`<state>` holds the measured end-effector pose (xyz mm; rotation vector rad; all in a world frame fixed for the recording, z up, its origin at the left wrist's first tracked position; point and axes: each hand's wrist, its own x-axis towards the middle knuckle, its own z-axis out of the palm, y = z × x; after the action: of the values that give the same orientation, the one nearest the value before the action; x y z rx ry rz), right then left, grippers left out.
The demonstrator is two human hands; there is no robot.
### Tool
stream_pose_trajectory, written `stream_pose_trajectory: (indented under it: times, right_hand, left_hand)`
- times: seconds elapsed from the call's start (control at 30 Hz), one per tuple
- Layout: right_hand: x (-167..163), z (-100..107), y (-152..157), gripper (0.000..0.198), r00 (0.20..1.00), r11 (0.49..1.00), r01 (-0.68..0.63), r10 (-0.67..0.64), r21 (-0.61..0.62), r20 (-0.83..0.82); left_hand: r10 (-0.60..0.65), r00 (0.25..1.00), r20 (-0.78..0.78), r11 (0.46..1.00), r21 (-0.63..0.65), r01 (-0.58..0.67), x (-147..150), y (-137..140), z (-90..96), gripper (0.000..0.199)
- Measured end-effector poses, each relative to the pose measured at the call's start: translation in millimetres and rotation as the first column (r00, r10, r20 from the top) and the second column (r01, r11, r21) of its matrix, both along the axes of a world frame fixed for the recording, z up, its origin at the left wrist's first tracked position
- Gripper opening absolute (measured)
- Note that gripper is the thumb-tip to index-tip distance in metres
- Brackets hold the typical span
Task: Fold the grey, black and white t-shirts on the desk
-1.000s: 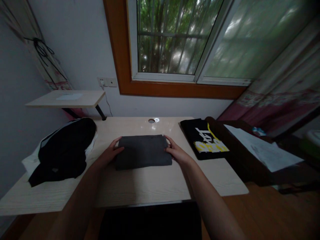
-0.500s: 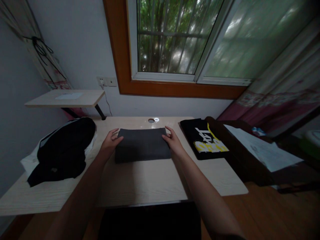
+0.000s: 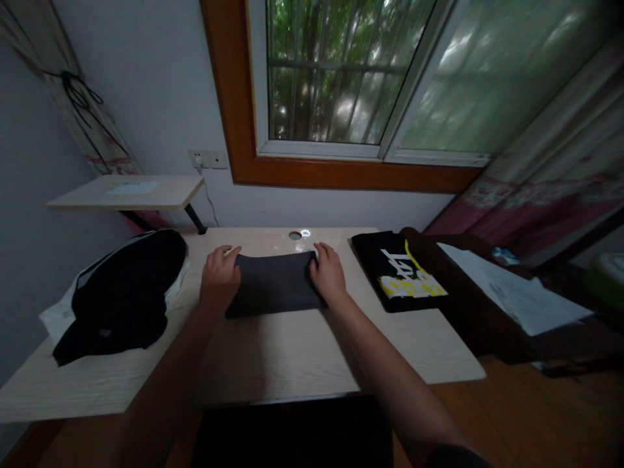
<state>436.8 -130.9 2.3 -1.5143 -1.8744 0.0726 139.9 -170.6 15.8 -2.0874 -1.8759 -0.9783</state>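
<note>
A dark grey folded cloth (image 3: 275, 284), perhaps a garment, lies in a neat rectangle on the middle of the desk. My left hand (image 3: 221, 276) grips its left edge, and my right hand (image 3: 329, 273) has hold of the right edge near the far corner. Both thumbs face inward over the cloth; the fingertips curl at the far side and are partly hidden. Between the hands the cloth's far edge dips slightly. To the right sits a folded black shirt (image 3: 397, 270) with a white and yellow print, apart from my hands.
A heap of black clothing (image 3: 124, 292), with something white under it, occupies the desk's left side. Behind it stands a small raised shelf (image 3: 170, 192). Papers (image 3: 517, 286) lie on dark furniture at the right. The desk (image 3: 292, 364) has a cable hole near the wall.
Both hands have shifted inward and turned more palm-down over the cloth's sides. The cloth's far edge now curves slightly, and its visible width is narrower.
</note>
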Motion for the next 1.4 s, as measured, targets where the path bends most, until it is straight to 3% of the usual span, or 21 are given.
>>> stream_pose_trajectory:
  times: [0.13,0.23,0.4,0.63,0.8,1.0,1.17,1.4]
  right_hand:
    - [-29.0,4.7,-14.0,0.046,0.957,0.975,-0.218,0.222,-0.044,0.184]
    - [-46.2,-4.3,-16.6,0.05,0.903,0.936,-0.319,0.348,-0.15,0.251]
    - [-43.6,-22.5,-5.4,0.057,0.892,0.91,-0.327,0.387,-0.256,0.234]
    - [-2.6,-36.7,12.4,0.065,0.942,0.912,-0.243,0.303,-0.33,0.145]
    - [27.7,-44.9,13.0,0.065,0.97,0.914,-0.167,0.22,-0.369,0.108]
    - [50.9,-51.0,5.3,0.053,0.993,0.971,-0.112,0.114,-0.213,-0.002]
    - [62.9,-50.9,-0.4,0.055,0.97,0.993,0.018,-0.045,-0.115,-0.239]
    - [62.6,-51.8,0.3,0.05,0.981,0.99,0.022,-0.048,-0.14,-0.189]
  left_hand:
    - [-0.224,0.954,-0.201,0.975,-0.038,0.221,41.5,-11.3,3.0,0.043]
    - [-0.219,0.941,-0.256,0.973,-0.124,0.193,60.5,-11.1,-12.8,0.045]
    - [-0.137,0.964,-0.228,0.976,-0.199,0.091,55.1,-4.0,-34.4,0.05]
    - [-0.069,0.996,-0.058,0.95,-0.308,0.048,21.6,5.6,-44.5,0.053]
    - [-0.005,1.0,-0.003,0.918,-0.397,0.003,-19.0,5.7,-56.9,0.052]
    - [0.049,0.998,-0.045,0.918,-0.391,-0.063,-63.0,-8.4,-69.5,0.056]
    - [0.073,0.997,0.029,0.92,-0.387,-0.056,-67.7,-9.5,-68.7,0.056]
    - [0.063,0.96,0.272,0.949,-0.315,0.027,-63.7,-12.2,-50.1,0.051]
